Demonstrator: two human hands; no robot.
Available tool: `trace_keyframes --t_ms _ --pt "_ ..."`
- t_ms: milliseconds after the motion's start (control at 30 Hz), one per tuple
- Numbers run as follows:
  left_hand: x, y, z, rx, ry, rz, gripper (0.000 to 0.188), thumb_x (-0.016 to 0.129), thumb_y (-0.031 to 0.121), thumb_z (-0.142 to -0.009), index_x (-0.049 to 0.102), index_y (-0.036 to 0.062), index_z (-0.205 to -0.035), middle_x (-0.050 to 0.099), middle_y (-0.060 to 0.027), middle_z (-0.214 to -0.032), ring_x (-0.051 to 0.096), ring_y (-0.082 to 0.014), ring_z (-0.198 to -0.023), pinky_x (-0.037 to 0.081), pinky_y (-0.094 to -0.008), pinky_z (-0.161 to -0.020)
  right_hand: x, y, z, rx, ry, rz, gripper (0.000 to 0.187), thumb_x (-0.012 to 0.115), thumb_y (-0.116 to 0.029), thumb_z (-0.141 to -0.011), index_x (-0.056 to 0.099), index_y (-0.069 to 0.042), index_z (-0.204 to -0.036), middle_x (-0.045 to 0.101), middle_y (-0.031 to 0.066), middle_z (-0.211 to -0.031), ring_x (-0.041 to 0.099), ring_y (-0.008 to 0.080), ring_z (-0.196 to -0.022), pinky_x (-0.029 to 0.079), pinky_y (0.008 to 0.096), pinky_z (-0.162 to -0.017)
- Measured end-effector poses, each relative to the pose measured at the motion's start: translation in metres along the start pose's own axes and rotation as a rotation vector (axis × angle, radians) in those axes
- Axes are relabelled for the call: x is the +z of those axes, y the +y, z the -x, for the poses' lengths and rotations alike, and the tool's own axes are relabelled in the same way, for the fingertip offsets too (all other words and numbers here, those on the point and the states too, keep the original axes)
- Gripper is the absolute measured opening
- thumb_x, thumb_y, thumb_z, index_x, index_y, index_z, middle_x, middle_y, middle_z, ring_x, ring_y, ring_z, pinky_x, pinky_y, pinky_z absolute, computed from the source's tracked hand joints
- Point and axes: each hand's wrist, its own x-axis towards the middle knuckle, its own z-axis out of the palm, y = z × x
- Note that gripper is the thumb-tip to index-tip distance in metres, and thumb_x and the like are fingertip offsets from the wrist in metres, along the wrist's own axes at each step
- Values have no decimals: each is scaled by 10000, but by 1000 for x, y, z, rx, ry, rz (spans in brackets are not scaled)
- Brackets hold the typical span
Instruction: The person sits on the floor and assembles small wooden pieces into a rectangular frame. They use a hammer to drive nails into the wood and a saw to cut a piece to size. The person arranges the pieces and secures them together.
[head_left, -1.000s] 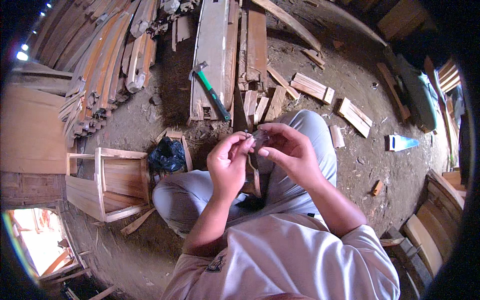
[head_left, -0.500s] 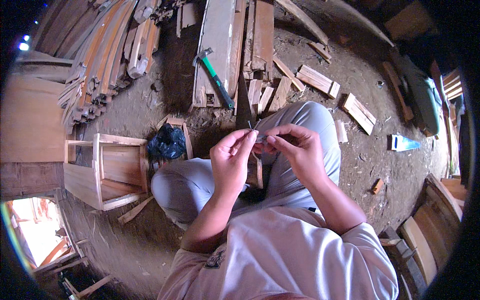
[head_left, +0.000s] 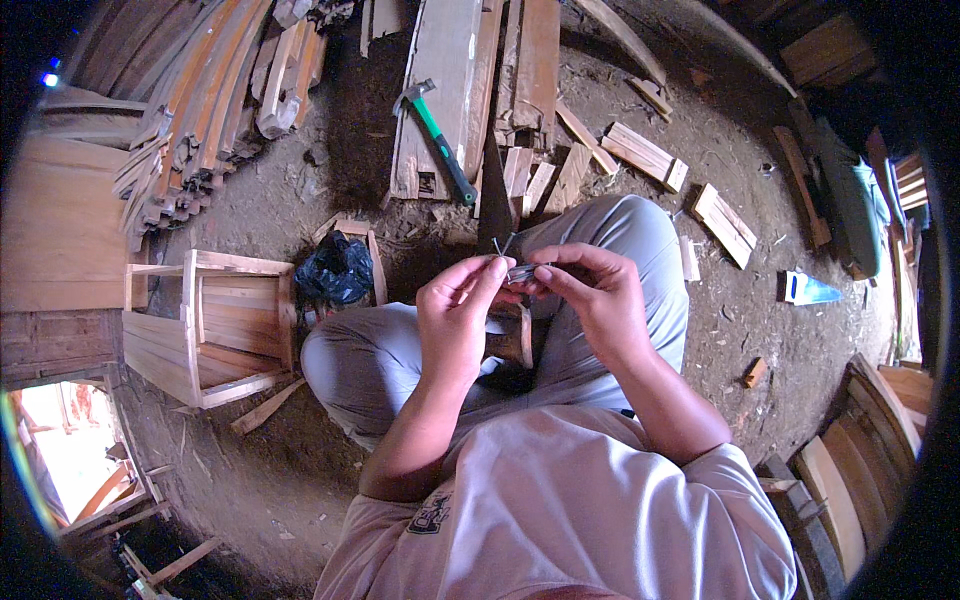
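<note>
Close together above my lap, my left hand (head_left: 458,305) and my right hand (head_left: 600,295) are both closed in pinches at the fingertips. Between them lies a small bunch of thin grey metal nails (head_left: 521,272). One or two thin pieces stick up crossed beside my left fingertips. My right thumb and forefinger pinch the other end of the bunch. Some of the nails are hidden by my fingers. Past my hands, a dark tapering blade (head_left: 494,195) points away from me. A brown wooden piece (head_left: 525,335) shows between my legs, partly covered.
A green-and-black hammer (head_left: 438,143) lies on a long board (head_left: 420,165). A black plastic bag (head_left: 336,268) sits beside an open wooden frame box (head_left: 190,330) at left. Stacked wood strips (head_left: 200,110) stand far left. Wood offcuts (head_left: 725,225) and a blue-and-white flat object (head_left: 810,288) lie right.
The view has shifted slightly, so the hammer and boards sit a little higher and further right. My fingers have barely moved, and more of the nail bunch shows between them.
</note>
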Motion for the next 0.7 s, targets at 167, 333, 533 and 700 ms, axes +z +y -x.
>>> trace_keyframes --t_ms 167,333,533,700 --pt "-2 0 -1 9 -4 -42 190 716 104 -1027 765 -58 -1114 793 -102 -988 751 -138 -844 616 -283 -762 0 4 1 -27 10 39 170 742 11 -967 778 19 -1133 790 62 -1008 728 114 -930 592 267 -854" --pt "-11 5 -5 -53 -169 -321 175 742 105 -1003 773 -51 -1076 789 -87 -956 736 -118 -821 590 -263 -760 -5 4 0 -37 -2 64 270 744 36 -950 751 2 -1219 769 53 -1041 702 96 -966 581 269 -874" --pt "-19 6 -13 -190 -316 -372 165 761 147 -985 773 -10 -1033 776 -48 -934 708 -108 -818 556 -255 -768 -8 -1 4 -1 -86 91 447 736 79 -930 662 -20 -1360 736 53 -1050 690 107 -960 582 279 -866" --pt "-34 -12 -18 -257 -387 -287 199 730 226 -1003 765 33 -1041 761 -32 -893 697 -112 -787 556 -267 -750 -10 15 -1 -30 -125 172 550 721 96 -937 567 -19 -1452 710 67 -996 726 147 -904 609 280 -824"
